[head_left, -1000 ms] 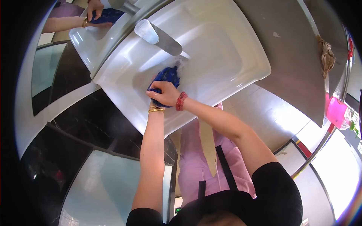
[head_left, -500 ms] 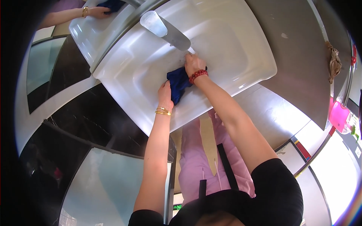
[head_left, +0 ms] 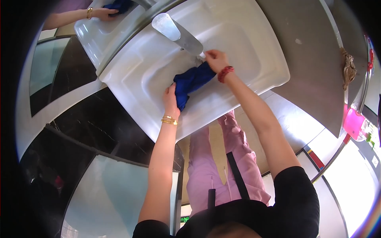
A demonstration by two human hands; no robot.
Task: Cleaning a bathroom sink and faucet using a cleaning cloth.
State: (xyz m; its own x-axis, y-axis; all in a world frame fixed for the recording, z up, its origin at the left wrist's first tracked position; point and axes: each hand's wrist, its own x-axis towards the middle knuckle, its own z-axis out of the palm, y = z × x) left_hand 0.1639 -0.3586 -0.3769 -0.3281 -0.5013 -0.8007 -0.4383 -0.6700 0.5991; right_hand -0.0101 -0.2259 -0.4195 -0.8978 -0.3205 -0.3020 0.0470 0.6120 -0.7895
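Note:
A dark blue cloth is stretched between my two hands inside the white washbasin. My left hand, with gold bangles at the wrist, is closed on the cloth's lower left end. Just below the tip of the metal faucet, my right hand pinches the cloth's upper right end; a red bead bracelet circles that wrist. A little water shows at the faucet's outlet beside my right fingers. My left fingertips are partly hidden by folds of the cloth.
A mirror at the upper left reflects a hand and the blue cloth. A grey panel borders the basin on the right, with a brown crumpled cloth hanging on its edge. Further right is a pink container.
My right hand has moved right, away from my left hand, drawing the cloth out longer. My left hand has shifted slightly left and keeps its hold.

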